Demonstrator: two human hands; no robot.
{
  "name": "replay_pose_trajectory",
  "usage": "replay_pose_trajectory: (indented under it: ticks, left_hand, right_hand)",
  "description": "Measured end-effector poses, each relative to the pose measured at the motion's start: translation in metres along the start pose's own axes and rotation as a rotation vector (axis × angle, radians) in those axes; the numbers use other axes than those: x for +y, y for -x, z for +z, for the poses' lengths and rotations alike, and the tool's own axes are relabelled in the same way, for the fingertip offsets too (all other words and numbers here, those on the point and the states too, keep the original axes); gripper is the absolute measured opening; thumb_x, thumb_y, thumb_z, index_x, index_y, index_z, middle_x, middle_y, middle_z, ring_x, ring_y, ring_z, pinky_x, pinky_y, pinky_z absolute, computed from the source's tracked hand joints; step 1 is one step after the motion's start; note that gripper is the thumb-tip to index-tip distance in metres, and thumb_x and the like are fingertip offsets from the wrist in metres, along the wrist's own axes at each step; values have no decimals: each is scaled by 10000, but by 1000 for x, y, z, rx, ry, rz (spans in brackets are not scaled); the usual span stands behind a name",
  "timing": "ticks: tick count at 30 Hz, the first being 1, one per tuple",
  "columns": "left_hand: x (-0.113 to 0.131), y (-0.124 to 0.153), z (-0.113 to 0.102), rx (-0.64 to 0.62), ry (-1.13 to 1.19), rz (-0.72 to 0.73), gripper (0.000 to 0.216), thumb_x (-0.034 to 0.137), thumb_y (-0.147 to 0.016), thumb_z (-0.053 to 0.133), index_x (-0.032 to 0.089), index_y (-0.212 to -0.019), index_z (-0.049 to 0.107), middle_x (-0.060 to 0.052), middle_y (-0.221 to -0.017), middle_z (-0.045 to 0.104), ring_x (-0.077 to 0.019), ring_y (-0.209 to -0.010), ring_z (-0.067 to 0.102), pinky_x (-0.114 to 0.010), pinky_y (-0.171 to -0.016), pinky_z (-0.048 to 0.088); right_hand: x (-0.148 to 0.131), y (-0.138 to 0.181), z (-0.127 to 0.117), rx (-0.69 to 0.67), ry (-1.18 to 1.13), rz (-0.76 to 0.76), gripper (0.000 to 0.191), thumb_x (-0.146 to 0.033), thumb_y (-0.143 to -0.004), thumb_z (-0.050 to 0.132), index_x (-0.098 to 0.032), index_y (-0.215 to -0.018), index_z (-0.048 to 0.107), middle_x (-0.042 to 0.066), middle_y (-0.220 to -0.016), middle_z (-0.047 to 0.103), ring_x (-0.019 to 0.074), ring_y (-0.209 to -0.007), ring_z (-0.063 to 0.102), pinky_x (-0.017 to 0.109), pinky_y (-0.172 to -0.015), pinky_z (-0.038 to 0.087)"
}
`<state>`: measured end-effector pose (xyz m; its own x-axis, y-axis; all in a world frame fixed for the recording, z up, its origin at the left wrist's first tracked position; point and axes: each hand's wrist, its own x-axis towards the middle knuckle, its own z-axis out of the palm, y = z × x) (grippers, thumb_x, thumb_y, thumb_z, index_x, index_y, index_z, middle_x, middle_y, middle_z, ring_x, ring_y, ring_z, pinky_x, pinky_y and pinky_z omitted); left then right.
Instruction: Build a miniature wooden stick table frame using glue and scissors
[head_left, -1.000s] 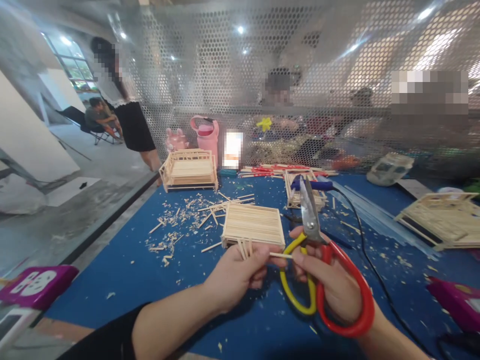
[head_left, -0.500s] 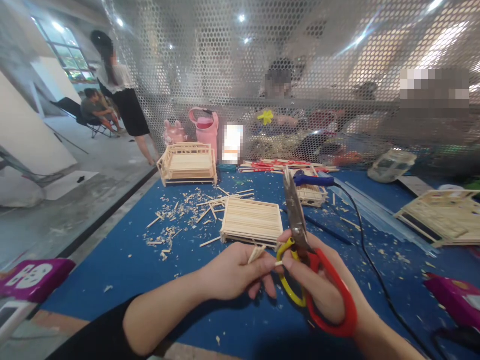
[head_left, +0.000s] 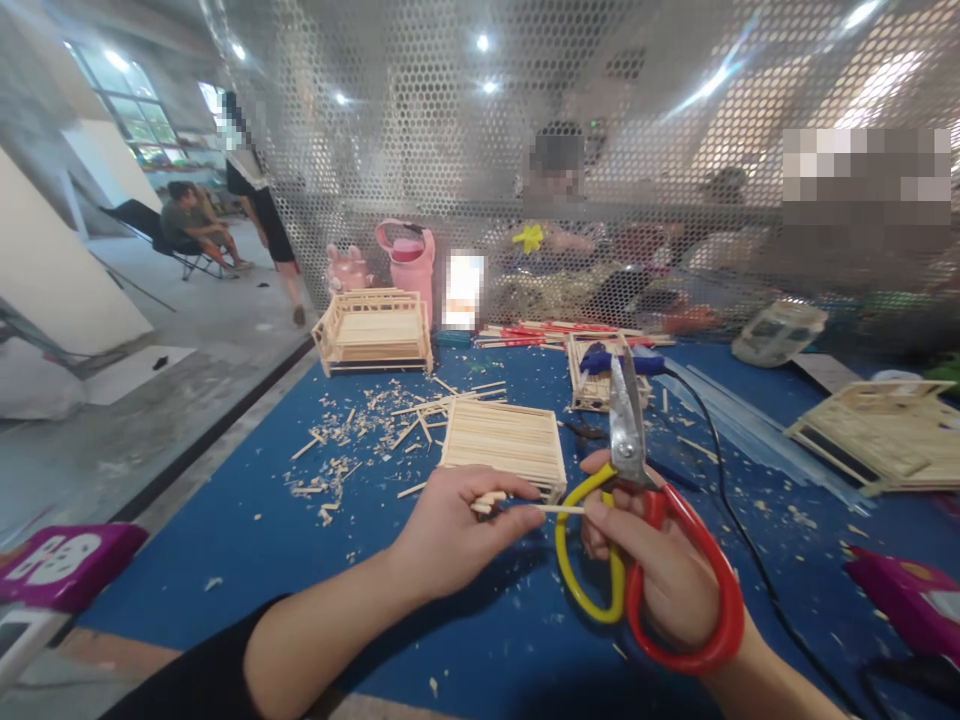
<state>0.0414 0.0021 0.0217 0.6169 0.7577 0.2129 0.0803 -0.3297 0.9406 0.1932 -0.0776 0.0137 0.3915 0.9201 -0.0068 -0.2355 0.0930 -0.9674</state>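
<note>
My left hand (head_left: 450, 530) is closed on a small bundle of thin wooden sticks (head_left: 491, 500), and one stick (head_left: 555, 509) reaches right to my right hand. My right hand (head_left: 660, 570) grips scissors (head_left: 630, 470) with one yellow and one red handle, blades together and pointing up; its fingertips also pinch the far end of that stick. Just beyond both hands a flat panel of glued sticks (head_left: 504, 443) lies on the blue mat (head_left: 247, 560).
Loose sticks and offcuts (head_left: 352, 440) litter the mat to the left. Stick-built models stand at the back left (head_left: 375, 333), behind the scissors (head_left: 596, 375) and at the right (head_left: 885, 430). A blue glue gun (head_left: 622, 360) trails a black cable (head_left: 742, 540). Purple boxes (head_left: 64, 565) (head_left: 911, 595) flank me. People sit behind a mesh screen (head_left: 600, 170).
The scissors swung from leaning left back to upright. My left hand turned the bundle and one stick now spans between both hands. A person at the back left walked farther away.
</note>
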Motion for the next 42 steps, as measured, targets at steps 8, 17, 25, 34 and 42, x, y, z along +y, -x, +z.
replay_pose_trajectory:
  ticks: [8, 17, 25, 34, 42]
  left_hand:
    - [-9, 5, -6, 8, -396, 273, 128, 254, -760, 605, 238, -806, 723, -61, -655, 610, -154, -614, 491, -240, -606, 338]
    - [-4, 3, -4, 66, -427, 259, 180, 221, -822, 504, 197, -733, 658, -23, -627, 580, -125, -587, 475, -211, -569, 324]
    - [-5, -7, -3, 38, 51, -185, 402, 501, -770, 526, 133, -659, 644, 15, -530, 481, -98, -524, 385, -213, -513, 293]
    - [1, -2, 5, -108, 463, -322, 418, 553, -655, 637, 139, -643, 586, 99, -371, 263, -39, -363, 161, -229, -396, 88]
    - [-10, -1, 8, -50, 461, -472, 501, 604, -666, 578, 172, -470, 418, 91, -341, 250, -36, -333, 152, -231, -371, 66]
  right_hand:
    - [4, 9, 2, -62, 77, 56, 338, -347, -647, 694, -224, -918, 534, -61, -539, 479, 95, -457, 430, 215, -431, 356]
    - [10, 18, 7, -110, 61, 56, 325, -387, -704, 655, -216, -945, 522, -48, -570, 473, 98, -493, 435, 211, -452, 358]
    - [6, 16, 5, -41, 127, -27, 340, -398, -691, 667, -220, -946, 528, -41, -585, 496, 100, -500, 431, 214, -465, 363]
    - [6, 23, 17, -16, 49, 6, 391, -425, -629, 715, -196, -904, 559, -43, -567, 478, 90, -485, 418, 213, -452, 358]
    - [14, 10, 4, -176, -73, 0, 368, -416, -692, 667, -205, -959, 525, -51, -512, 511, 96, -487, 461, 206, -493, 396]
